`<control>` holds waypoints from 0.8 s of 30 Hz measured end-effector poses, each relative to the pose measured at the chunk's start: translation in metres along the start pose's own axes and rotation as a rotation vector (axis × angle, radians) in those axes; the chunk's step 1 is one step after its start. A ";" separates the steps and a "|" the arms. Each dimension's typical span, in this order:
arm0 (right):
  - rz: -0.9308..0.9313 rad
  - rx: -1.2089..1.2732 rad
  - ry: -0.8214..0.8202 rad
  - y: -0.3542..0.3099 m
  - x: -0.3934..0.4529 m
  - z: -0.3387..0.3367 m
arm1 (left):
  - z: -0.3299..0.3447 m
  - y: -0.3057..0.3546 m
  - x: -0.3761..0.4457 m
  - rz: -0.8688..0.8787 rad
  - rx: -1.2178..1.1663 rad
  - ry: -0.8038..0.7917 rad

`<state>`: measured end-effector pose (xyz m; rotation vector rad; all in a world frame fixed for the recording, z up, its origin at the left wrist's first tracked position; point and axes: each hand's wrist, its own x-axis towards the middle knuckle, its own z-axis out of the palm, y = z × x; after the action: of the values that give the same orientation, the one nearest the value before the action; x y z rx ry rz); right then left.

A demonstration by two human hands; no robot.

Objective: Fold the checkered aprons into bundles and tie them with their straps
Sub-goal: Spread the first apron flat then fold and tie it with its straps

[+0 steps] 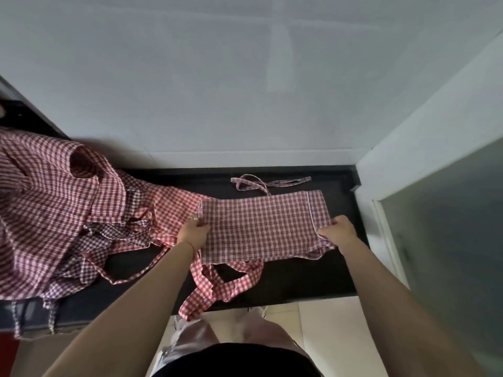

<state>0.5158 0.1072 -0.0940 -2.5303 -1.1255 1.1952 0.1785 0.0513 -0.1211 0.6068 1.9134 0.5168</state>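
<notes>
We hold a folded checkered apron point(261, 227) flat on the black counter point(294, 278), its long side running left to right. Our left hand point(193, 233) pinches the apron's left edge, fingers curled over the cloth, and our right hand point(339, 232) grips the right edge the same way, beside the pale hem. One thin strap point(268, 182) of this apron lies loose on the counter just beyond its far edge, looped and trailing to the right. Under the near edge, a brighter red checkered strap point(217, 287) spills toward us and hangs over the counter's front lip. To the left sits a heap of unfolded checkered aprons point(54, 213), rumpled, touching the folded one near our left hand and draping off the near side of the counter. We see no container here; everything rests directly on the counter, against the white wall point(245, 77).
</notes>
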 end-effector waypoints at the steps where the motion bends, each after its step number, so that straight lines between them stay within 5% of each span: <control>1: -0.035 -0.109 0.096 -0.004 0.000 0.005 | 0.005 0.000 0.000 -0.015 0.041 0.040; 4: -0.428 -0.340 0.412 -0.013 -0.006 0.025 | 0.021 0.010 -0.015 0.056 0.192 0.270; 6: -0.673 -0.422 0.423 -0.013 -0.004 0.041 | 0.034 0.015 -0.027 0.324 0.425 0.518; 8: -0.761 -0.483 0.355 -0.010 0.005 0.050 | 0.057 0.015 -0.032 0.649 0.630 0.495; 10: -0.818 -0.537 0.330 -0.003 0.014 0.054 | 0.076 0.011 -0.032 0.778 0.815 0.283; 12: -0.864 -0.592 0.308 0.012 0.022 0.058 | 0.088 -0.003 -0.025 0.709 0.978 0.149; 20: -0.710 -0.649 0.283 0.070 0.040 0.058 | 0.089 -0.037 -0.004 0.651 1.097 0.149; 24: -0.620 -0.349 0.328 0.054 0.032 0.048 | 0.098 -0.022 -0.016 0.636 1.026 0.199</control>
<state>0.5260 0.0807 -0.1675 -2.1803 -1.9411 0.4429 0.2705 0.0324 -0.1608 1.9132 2.0768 -0.0891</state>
